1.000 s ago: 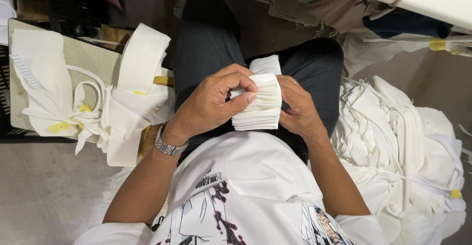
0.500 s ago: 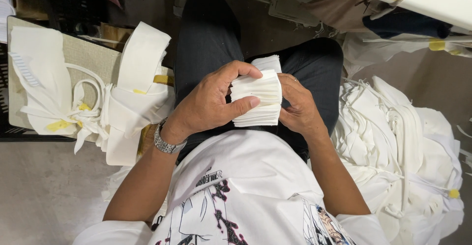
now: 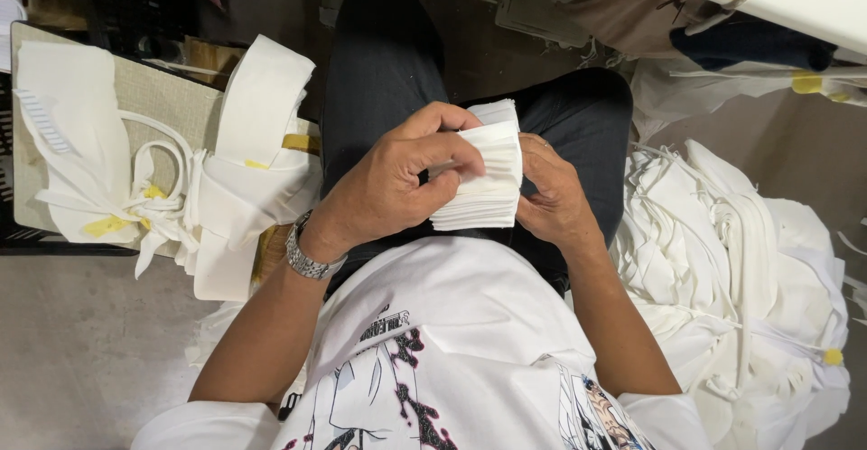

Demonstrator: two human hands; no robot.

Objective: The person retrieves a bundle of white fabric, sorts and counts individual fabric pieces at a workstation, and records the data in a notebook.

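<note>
Held over the lap, above dark trousers: a thick stack of white fabric pieces, layered edges fanned toward the camera. Pinched on its near left side by the left hand, thumb over the top layers, fingers curled around the edge, wrist bent inward, a metal watch on the wrist. Cradled from the far side by the right hand, fingers wrapped behind the stack and mostly hidden, palm against its right edge; closed on the stack as well. Both forearms angled in from the lower corners, elbows wide, meeting just above a white printed shirt.

Little free room on either side. At left, a beige board carrying bundles of white cut pieces tied with white strips and marked by small yellow tags; its near edge just beside the left knee, bundles overhanging that edge. At right, a large heap of white fabric crowding the right thigh and elbow. Bare grey floor open only at lower left. Along the top right corner, a table edge with more cloth below.
</note>
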